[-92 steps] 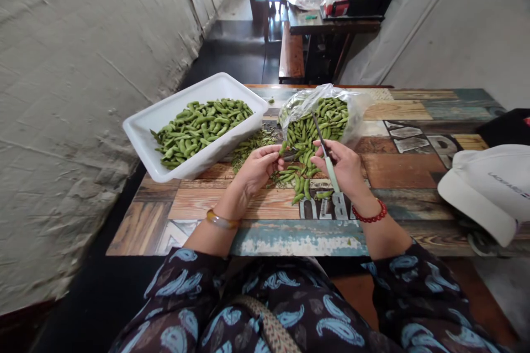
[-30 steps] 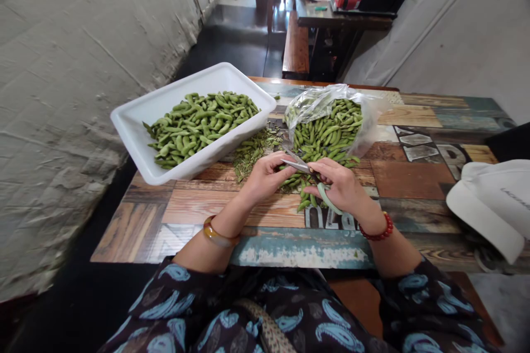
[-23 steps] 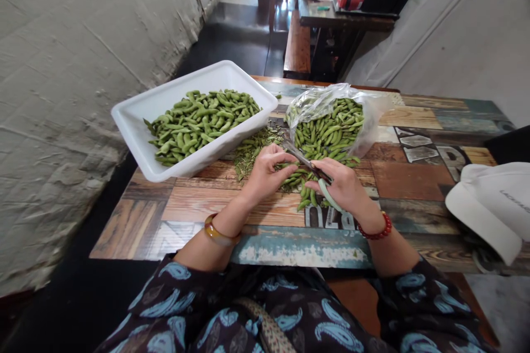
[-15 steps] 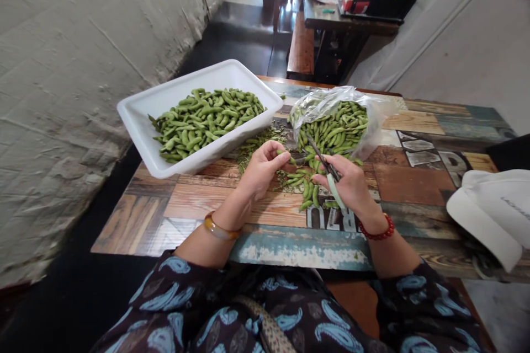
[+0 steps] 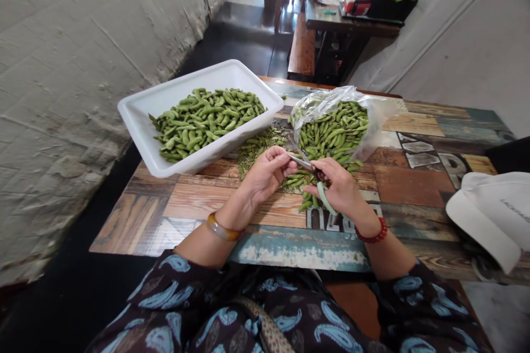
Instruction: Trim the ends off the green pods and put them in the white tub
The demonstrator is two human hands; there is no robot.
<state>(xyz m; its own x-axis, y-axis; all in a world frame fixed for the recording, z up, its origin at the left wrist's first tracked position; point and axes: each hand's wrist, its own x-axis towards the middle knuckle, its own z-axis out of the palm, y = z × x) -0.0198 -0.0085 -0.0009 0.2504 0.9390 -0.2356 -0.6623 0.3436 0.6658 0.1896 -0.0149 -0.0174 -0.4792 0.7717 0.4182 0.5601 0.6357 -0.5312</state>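
Over counter [image 5: 199, 198]: my right hand [image 5: 339, 185] grasps scissors [image 5: 305, 164]; left hand [image 5: 265, 174] pinched at blade tips, contents hidden. Edamame pods [image 5: 207, 121] in white tub [image 5: 144, 107] judged done; those in plastic bag [image 5: 376, 116] judged left.

Garment: loose, dark brown-black cloth top [image 5: 298, 303], printed with light-blue, teardrop-shaped paisley motifs; fainter grey, leaf-like figures between them. Left sleeve [image 5: 165, 298] and right sleeve [image 5: 434, 295]: same print, wide cut, both ending on the forearm, short of the wrist. Wrist behind left grip [image 5: 267, 176]: smooth, rounded, amber-coloured bangle [image 5: 215, 226], one stretch paler and milky, glossy; material uncertain. Wrist behind right grip [image 5: 337, 185]: single-strand bracelet of round red beads [image 5: 374, 238], closely strung. Front of body: tan strap [image 5: 270, 328], finely patterned in darker tones, set diagonally; details of weave too small to resolve.
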